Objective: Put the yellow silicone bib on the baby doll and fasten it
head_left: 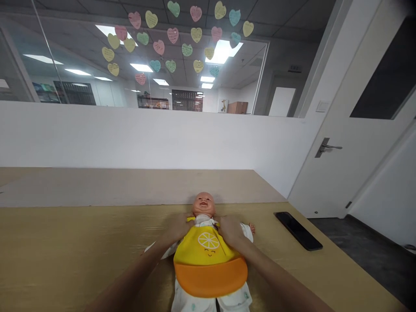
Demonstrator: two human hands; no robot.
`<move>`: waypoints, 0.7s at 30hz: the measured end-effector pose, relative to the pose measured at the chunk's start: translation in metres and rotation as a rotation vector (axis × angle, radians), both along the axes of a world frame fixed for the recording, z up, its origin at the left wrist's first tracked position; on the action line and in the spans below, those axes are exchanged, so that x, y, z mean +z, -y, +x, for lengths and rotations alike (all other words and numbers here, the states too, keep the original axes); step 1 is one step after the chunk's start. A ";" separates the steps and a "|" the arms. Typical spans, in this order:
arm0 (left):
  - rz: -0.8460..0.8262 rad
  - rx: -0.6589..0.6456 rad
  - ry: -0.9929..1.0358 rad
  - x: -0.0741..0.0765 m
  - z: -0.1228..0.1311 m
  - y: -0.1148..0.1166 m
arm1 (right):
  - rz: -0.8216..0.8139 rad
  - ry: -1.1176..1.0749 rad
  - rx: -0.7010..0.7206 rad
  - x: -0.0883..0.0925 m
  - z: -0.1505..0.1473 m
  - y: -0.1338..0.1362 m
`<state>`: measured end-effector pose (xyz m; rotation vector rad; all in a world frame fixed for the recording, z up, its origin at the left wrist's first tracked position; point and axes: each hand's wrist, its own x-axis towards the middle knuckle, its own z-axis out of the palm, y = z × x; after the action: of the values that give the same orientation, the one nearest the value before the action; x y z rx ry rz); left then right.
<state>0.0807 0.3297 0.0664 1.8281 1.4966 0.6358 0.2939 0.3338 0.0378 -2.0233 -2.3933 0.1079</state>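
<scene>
A baby doll (203,203) in white printed clothes lies on its back on the table, head toward the far side. Over its chest lies a yellow bib (195,249) with a citrus slice and a smiling face on it, and an orange catch pocket (211,277) at the bottom. My left hand (178,226) is closed on the bib's upper left edge, beside the doll's neck. On the other side, my right hand (229,229) grips the bib's upper right edge near the collar. Most of my fingertips are hidden.
A black smartphone (299,230) lies on the table (81,251) to the right. Behind the table stands a white low wall (146,138) with a window above, dotted with heart-shaped notes. A door (354,143) with a metal handle is at the right.
</scene>
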 end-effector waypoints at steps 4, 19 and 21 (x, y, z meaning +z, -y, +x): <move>-0.033 0.005 0.022 -0.004 -0.001 -0.005 | 0.011 -0.035 0.005 -0.006 0.004 -0.003; 0.162 -0.006 0.140 -0.015 -0.016 -0.016 | -0.024 -0.222 -0.081 0.008 0.022 -0.018; 0.182 0.050 0.204 -0.018 -0.016 -0.019 | -0.021 -0.271 -0.100 0.007 0.027 -0.021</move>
<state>0.0648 0.3486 0.0481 1.8020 1.3902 0.9799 0.3205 0.3551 0.0444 -1.9849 -2.1343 0.3810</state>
